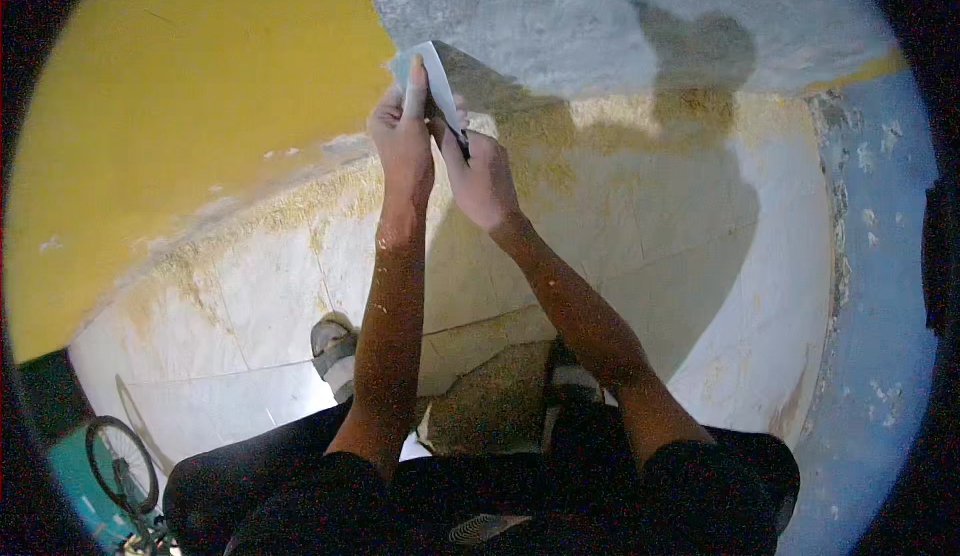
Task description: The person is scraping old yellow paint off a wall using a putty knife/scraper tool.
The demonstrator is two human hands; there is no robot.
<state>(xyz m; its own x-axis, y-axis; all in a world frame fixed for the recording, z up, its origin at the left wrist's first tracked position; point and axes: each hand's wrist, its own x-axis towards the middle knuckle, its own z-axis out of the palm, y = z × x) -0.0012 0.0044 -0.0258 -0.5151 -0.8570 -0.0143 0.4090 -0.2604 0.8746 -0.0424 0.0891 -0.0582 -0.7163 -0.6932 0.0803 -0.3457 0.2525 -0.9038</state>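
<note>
Near the top middle, both my hands are raised close together in front of the wall. My right hand (484,177) grips the dark handle of a scraper (444,79), whose pale, flat metal blade points up and away. Beside it, my left hand (405,139) holds a pale bluish flat piece (403,68), its thumb laid straight along the face. The piece and the blade overlap, and I cannot tell whether they touch. My left fingers behind the piece are partly hidden.
A yellow wall (187,68) meets rough grey plaster (510,8); a flaking blue wall (877,316) stands right. Pale floor tiles (247,316) bear yellowish stains along the wall's foot. A bicycle wheel (120,466) is at lower left. One shoe (334,346) shows beside my left arm.
</note>
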